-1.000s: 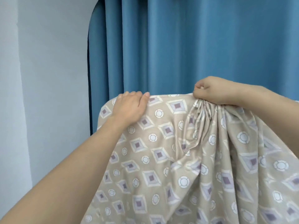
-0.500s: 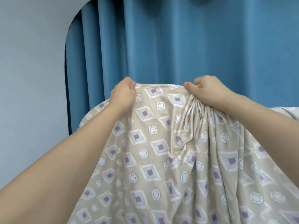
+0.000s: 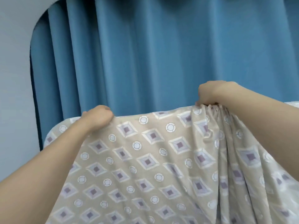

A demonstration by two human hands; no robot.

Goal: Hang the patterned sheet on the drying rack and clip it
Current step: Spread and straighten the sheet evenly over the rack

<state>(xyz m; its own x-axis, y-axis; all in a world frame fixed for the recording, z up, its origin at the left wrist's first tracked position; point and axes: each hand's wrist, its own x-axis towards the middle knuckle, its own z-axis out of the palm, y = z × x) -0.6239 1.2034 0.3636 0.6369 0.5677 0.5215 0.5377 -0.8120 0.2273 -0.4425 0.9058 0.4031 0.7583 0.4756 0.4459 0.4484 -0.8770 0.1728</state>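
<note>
The patterned sheet (image 3: 153,159), beige with purple diamonds and white circles, fills the lower half of the head view and is stretched between both hands. My left hand (image 3: 97,117) grips its top edge at the left, fingers curled over the fabric. Higher up on the right, my right hand (image 3: 213,92) grips a gathered bunch of the top edge, with pleats falling below it. The drying rack and any clips are hidden from view.
A blue curtain (image 3: 153,54) hangs close behind the sheet across most of the view. A pale wall (image 3: 14,78) with a rounded opening edge stands at the left.
My hands have moved apart along the top edge, spreading the sheet wider. My left hand has gone from lying flat on the fabric to gripping it.
</note>
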